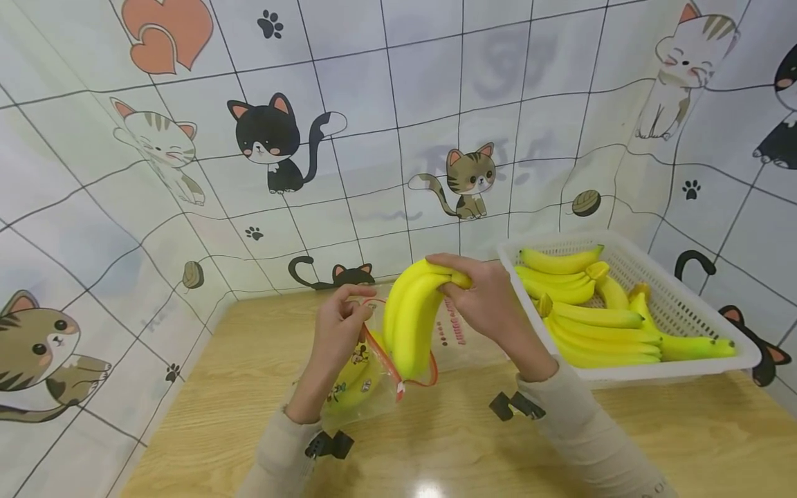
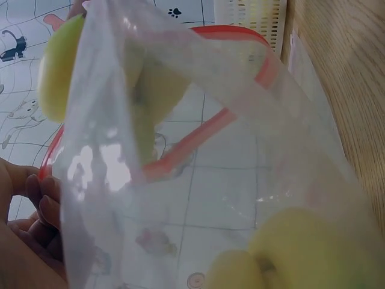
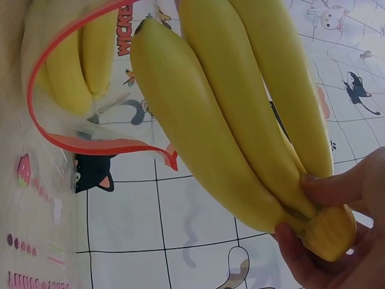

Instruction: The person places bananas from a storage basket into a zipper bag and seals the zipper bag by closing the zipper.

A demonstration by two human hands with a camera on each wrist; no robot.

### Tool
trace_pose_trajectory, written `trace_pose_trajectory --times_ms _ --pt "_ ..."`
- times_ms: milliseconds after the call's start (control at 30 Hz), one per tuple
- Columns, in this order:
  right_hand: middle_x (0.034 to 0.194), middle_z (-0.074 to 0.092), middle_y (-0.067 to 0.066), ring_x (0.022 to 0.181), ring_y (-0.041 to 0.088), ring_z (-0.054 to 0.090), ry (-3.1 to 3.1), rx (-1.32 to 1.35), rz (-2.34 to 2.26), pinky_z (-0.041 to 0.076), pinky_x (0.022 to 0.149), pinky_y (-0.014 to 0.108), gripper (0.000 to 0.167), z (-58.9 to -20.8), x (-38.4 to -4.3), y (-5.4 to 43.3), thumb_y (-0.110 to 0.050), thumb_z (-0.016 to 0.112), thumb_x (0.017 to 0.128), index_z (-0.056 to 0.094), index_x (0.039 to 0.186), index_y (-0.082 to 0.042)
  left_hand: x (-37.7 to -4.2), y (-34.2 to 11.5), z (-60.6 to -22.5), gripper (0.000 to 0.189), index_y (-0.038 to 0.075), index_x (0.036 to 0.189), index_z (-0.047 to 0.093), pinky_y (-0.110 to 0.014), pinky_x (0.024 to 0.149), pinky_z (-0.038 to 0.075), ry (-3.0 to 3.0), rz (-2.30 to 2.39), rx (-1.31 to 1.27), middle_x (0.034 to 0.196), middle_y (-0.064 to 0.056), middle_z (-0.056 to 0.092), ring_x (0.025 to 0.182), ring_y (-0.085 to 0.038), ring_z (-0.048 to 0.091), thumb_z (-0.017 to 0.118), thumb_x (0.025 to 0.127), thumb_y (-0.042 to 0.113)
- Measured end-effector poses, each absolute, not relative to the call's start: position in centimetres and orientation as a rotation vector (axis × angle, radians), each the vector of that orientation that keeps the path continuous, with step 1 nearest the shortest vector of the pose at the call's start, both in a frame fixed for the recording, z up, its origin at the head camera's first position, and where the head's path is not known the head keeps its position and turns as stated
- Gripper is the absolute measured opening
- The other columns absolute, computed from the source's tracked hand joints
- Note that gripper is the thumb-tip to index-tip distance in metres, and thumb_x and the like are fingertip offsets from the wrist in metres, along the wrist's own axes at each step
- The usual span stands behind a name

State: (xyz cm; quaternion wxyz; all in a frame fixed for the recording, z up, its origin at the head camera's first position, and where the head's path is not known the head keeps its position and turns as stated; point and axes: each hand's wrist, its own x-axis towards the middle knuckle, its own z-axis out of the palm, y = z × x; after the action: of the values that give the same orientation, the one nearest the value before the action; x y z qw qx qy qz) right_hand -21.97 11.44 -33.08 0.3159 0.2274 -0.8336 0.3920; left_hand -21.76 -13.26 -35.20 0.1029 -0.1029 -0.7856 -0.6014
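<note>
My right hand [image 1: 482, 301] grips a bunch of yellow bananas [image 1: 407, 321] by its joined stem, the fruit hanging tips down. In the right wrist view, thumb and fingers close around the stem end [image 3: 331, 233]. Pinched in my left hand [image 1: 339, 321] is the red-edged mouth of a clear plastic zip bag [image 1: 380, 409], which stands open. The lower tips of the held bunch overlap the red rim [image 3: 90, 146]. Another bunch of bananas [image 1: 350, 380] lies inside the bag, with cartoon prints on the film in front of it.
At the right stands a white perforated basket [image 1: 691, 308] holding several banana bunches [image 1: 598, 332]. A flat clear bag with pink print [image 1: 476, 342] lies on the wooden table [image 1: 249, 387] behind my right hand. Cat-patterned sheeting [image 1: 373, 173] rises behind the table.
</note>
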Motion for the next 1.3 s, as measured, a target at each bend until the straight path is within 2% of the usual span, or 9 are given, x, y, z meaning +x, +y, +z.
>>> trace_pose_trajectory --times_ms 100,167,233,433,600,800,1133,1300 --pt "0.102 0.079 0.005 0.052 0.012 0.041 -2.204 0.573 1.015 0.036 0.051 0.024 0.038 -32.9 -21.8 11.3 -0.002 0.076 0.089 0.076 0.124 -0.015 -21.8 -13.3 -35.2 0.028 0.009 0.114 0.072 -0.022 0.044 0.032 -2.317 -1.771 -0.316 0.052 0.003 0.042 0.043 -0.012 0.041 0.057 0.093 -0.002" --pt "0.085 0.076 0.004 0.049 0.011 0.037 -2.218 0.552 0.966 0.034 0.049 0.024 0.038 -32.9 -21.7 11.1 -0.005 0.076 0.089 0.076 0.125 -0.017 -21.8 -13.3 -35.3 0.028 0.009 0.114 0.071 -0.022 0.043 0.032 -2.317 -1.767 -0.319 0.052 0.003 0.042 0.043 -0.012 0.041 0.057 0.093 -0.002" --pt "0.077 0.072 0.003 0.048 0.011 0.035 -2.225 0.531 0.912 0.032 0.048 0.024 0.038 -32.8 -21.6 10.9 -0.008 0.077 0.088 0.076 0.125 -0.018 -21.8 -13.4 -35.3 0.027 0.008 0.114 0.071 -0.022 0.043 0.032 -2.318 -1.767 -0.318 0.053 0.003 0.042 0.043 -0.012 0.041 0.056 0.094 -0.002" --pt "0.087 0.077 0.006 0.052 0.013 0.038 -2.203 0.466 0.902 0.032 0.049 0.026 0.038 -33.0 -21.7 10.6 -0.009 0.078 0.086 0.077 0.123 -0.016 -21.8 -13.6 -35.4 0.027 0.011 0.114 0.071 -0.022 0.044 0.033 -2.324 -1.772 -0.294 0.054 0.003 0.044 0.045 -0.013 0.043 0.058 0.095 -0.001" --pt "0.072 0.070 0.003 0.051 0.014 0.039 -2.201 0.448 0.951 0.032 0.048 0.026 0.037 -33.1 -21.9 10.6 -0.007 0.078 0.085 0.078 0.122 -0.016 -21.9 -13.6 -35.3 0.027 0.012 0.114 0.071 -0.023 0.044 0.034 -2.332 -1.770 -0.292 0.054 0.002 0.044 0.045 -0.013 0.043 0.058 0.095 -0.001" --pt "0.062 0.060 0.004 0.048 0.013 0.034 -2.193 0.416 0.917 0.029 0.046 0.025 0.037 -33.4 -22.0 10.7 -0.007 0.076 0.087 0.076 0.124 -0.013 -21.9 -13.6 -35.2 0.027 0.013 0.113 0.072 -0.023 0.044 0.033 -2.327 -1.771 -0.303 0.054 0.002 0.045 0.045 -0.013 0.043 0.058 0.094 0.000" --pt "0.058 0.058 0.004 0.045 0.013 0.028 -2.178 0.310 0.828 0.021 0.045 0.027 0.033 -33.7 -22.2 10.8 -0.012 0.076 0.087 0.078 0.120 -0.015 -22.0 -13.6 -35.2 0.027 0.014 0.114 0.072 -0.023 0.043 0.032 -2.328 -1.773 -0.309 0.055 0.002 0.044 0.045 -0.013 0.043 0.059 0.094 0.000" --pt "0.058 0.059 0.005 0.045 0.016 0.029 -2.202 0.246 0.786 0.022 0.045 0.028 0.034 -34.0 -22.1 10.7 -0.014 0.075 0.088 0.078 0.121 -0.017 -22.0 -13.6 -35.3 0.028 0.013 0.113 0.072 -0.022 0.043 0.032 -2.322 -1.796 -0.307 0.055 0.002 0.044 0.045 -0.014 0.044 0.059 0.093 -0.001"
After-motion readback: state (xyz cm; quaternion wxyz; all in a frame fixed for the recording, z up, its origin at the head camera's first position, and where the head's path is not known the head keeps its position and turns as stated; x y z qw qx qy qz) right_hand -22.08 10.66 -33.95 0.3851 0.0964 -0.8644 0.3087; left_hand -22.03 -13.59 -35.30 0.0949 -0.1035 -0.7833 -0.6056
